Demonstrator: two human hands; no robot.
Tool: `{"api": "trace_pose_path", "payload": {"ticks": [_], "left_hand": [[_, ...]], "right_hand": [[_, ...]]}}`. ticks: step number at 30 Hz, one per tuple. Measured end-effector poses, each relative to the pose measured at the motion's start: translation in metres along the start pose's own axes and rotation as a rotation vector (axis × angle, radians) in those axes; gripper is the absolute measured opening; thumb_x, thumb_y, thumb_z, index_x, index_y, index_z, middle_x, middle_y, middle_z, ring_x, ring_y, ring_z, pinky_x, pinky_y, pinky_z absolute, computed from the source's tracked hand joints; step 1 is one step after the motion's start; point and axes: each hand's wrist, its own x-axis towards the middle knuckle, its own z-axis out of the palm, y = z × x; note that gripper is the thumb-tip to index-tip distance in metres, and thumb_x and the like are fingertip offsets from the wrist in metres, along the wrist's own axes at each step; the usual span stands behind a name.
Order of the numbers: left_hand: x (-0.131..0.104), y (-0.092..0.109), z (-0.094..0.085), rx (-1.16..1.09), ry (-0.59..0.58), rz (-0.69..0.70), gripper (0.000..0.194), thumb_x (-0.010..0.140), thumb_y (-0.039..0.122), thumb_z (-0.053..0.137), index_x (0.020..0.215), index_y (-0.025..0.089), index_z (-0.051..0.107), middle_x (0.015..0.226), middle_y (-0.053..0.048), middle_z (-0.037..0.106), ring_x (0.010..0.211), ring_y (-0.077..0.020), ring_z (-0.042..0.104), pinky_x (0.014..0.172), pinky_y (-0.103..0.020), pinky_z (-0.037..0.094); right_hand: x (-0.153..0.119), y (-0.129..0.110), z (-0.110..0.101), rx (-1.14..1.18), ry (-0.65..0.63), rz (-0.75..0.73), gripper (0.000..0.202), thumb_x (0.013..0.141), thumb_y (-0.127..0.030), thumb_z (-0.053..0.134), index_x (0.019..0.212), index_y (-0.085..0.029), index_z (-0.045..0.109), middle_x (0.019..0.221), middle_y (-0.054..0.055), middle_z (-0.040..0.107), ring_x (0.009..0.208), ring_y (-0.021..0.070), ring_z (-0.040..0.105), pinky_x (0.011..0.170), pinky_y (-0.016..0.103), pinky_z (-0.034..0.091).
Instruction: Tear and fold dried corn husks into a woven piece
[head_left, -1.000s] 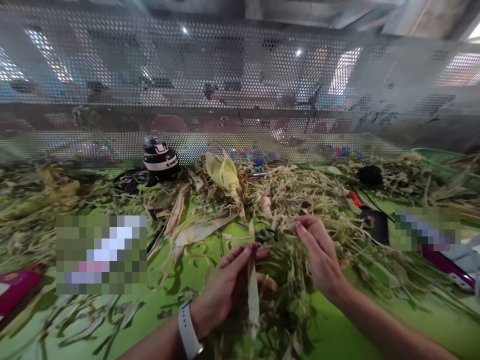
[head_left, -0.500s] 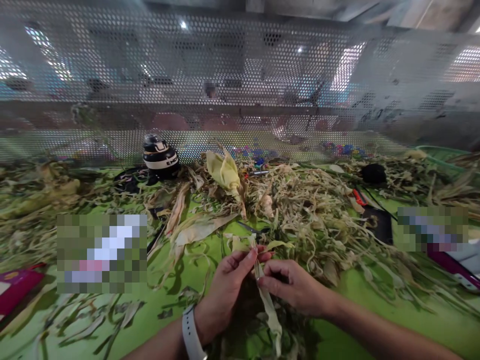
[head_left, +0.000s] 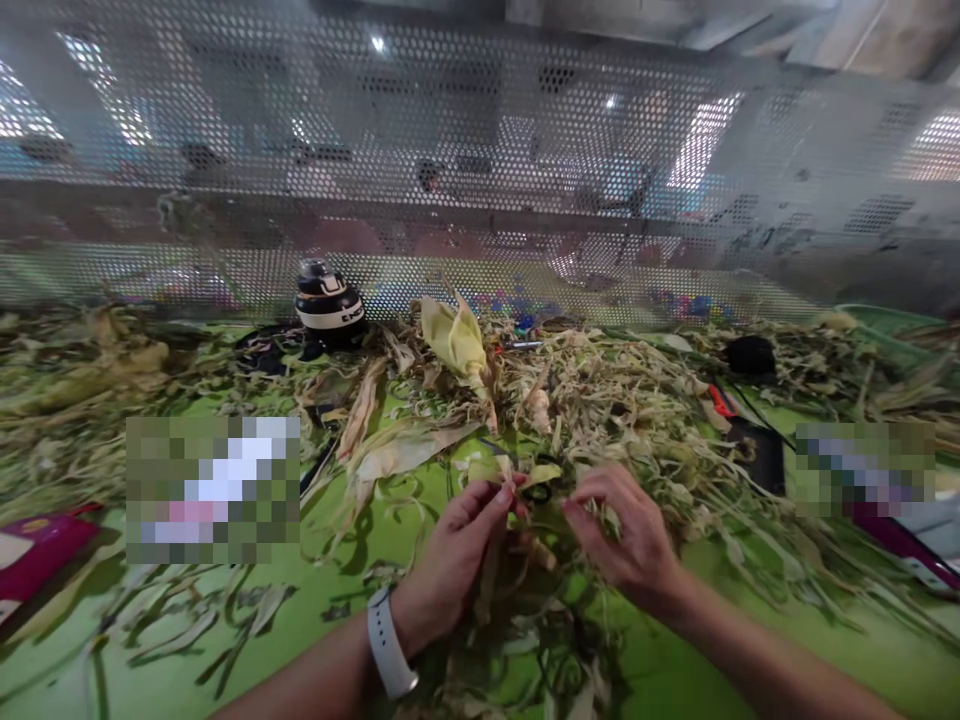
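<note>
Between the thumb and fingers of my left hand (head_left: 463,535), pinched shut, is a small bunch of pale corn husk (head_left: 544,473), its ends spreading above the fingertips. My right hand (head_left: 630,535) is apart from it on the right, thumb and forefinger drawn together. Whatever those fingertips may hold is too small to make out. Black-handled scissors (head_left: 541,478) lie just beyond the hands, partly covered. Below my hands, loose husk scraps (head_left: 555,640) lie on the green tabletop (head_left: 697,650).
A yellow-green husk bundle (head_left: 454,340) stands ahead, with a black bottle (head_left: 330,310) left of it. Shredded husk (head_left: 622,390) is heaped at the right. Perforated metal sheeting (head_left: 465,130) rises behind. A red-and-black tool (head_left: 722,398) lies at the right.
My right hand has moved up and right, away from the left hand. The long husk strip that hung between them no longer hangs there. The left hand keeps its pinch.
</note>
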Motion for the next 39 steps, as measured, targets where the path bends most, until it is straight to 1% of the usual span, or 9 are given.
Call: {"api": "trace_pose_path", "payload": {"ticks": [4,9,14,18,23,29,31,34,39], "left_hand": [[-0.001,0.003,0.001,0.144,-0.038,-0.001,0.030,0.069,0.042,0.070,0.080,0.015,0.062,0.067,0.002,0.062,0.047,-0.0058,0.053,0.034,-0.012,0.034],[0.002,0.002,-0.002,0.256,-0.018,0.035,0.030,0.071,0.041,0.069,0.081,0.015,0.061,0.069,0.001,0.064,0.051,-0.0078,0.056,0.038,-0.014,0.037],[0.007,0.000,-0.004,0.349,0.012,0.113,0.030,0.071,0.042,0.069,0.069,0.014,0.059,0.060,0.001,0.062,0.053,-0.0086,0.054,0.051,-0.018,0.042],[0.008,0.002,-0.003,0.382,0.012,0.093,0.033,0.070,0.044,0.068,0.062,0.014,0.057,0.051,0.004,0.055,0.044,-0.0053,0.043,0.045,-0.016,0.033],[0.007,0.007,-0.007,0.221,-0.079,-0.004,0.027,0.073,0.040,0.067,0.073,0.014,0.059,0.059,0.003,0.054,0.048,-0.0046,0.040,0.045,-0.015,0.030],[0.002,0.008,-0.006,0.273,-0.200,0.035,0.021,0.081,0.037,0.059,0.089,0.019,0.052,0.067,0.003,0.057,0.055,-0.0068,0.043,0.052,-0.017,0.035],[0.002,0.006,-0.005,0.300,-0.213,0.078,0.028,0.080,0.038,0.060,0.098,0.021,0.046,0.067,0.005,0.055,0.057,-0.0076,0.044,0.054,-0.018,0.036],[0.003,0.002,-0.005,0.332,-0.201,0.085,0.040,0.080,0.040,0.059,0.109,0.022,0.038,0.063,0.007,0.052,0.053,-0.0079,0.042,0.049,-0.018,0.033],[0.003,-0.001,-0.005,0.401,-0.173,0.081,0.045,0.082,0.045,0.055,0.113,0.021,0.032,0.054,0.009,0.048,0.046,-0.0080,0.035,0.043,-0.019,0.024]], "right_hand": [[0.006,0.005,0.001,-0.304,-0.082,-0.165,0.020,0.087,-0.024,0.054,0.106,-0.019,0.056,0.099,0.009,0.063,0.094,0.0228,0.052,0.084,0.038,0.036],[0.002,0.009,0.011,-0.378,-0.105,-0.252,0.016,0.091,-0.021,0.048,0.081,-0.018,0.060,0.071,0.003,0.060,0.072,0.0171,0.047,0.074,0.032,0.036],[-0.005,0.004,0.013,-0.397,-0.112,-0.313,0.022,0.092,-0.018,0.043,0.078,-0.016,0.060,0.067,0.004,0.056,0.067,0.0168,0.042,0.066,0.031,0.034],[-0.005,0.000,0.010,-0.386,-0.103,-0.391,0.022,0.091,-0.014,0.041,0.079,-0.015,0.060,0.065,0.004,0.055,0.068,0.0169,0.042,0.066,0.031,0.033],[0.004,0.007,0.004,-0.305,-0.011,-0.227,0.019,0.089,-0.016,0.045,0.074,-0.017,0.057,0.064,0.003,0.054,0.065,0.0158,0.044,0.064,0.030,0.034],[0.010,0.009,-0.006,-0.156,-0.137,-0.009,0.010,0.081,-0.019,0.050,0.086,-0.018,0.058,0.086,0.006,0.059,0.085,0.0211,0.052,0.078,0.036,0.039],[0.009,0.006,-0.004,-0.110,-0.184,-0.008,0.015,0.082,-0.022,0.051,0.095,-0.018,0.057,0.096,0.008,0.059,0.092,0.0221,0.051,0.082,0.037,0.040],[0.005,0.005,0.006,-0.090,-0.261,-0.077,0.010,0.087,-0.024,0.049,0.085,-0.018,0.057,0.085,0.005,0.059,0.083,0.0186,0.052,0.084,0.036,0.040],[-0.003,0.011,0.024,-0.253,-0.170,-0.208,0.025,0.095,-0.025,0.038,0.077,-0.018,0.053,0.070,0.002,0.054,0.071,0.0163,0.050,0.090,0.038,0.038]]}}
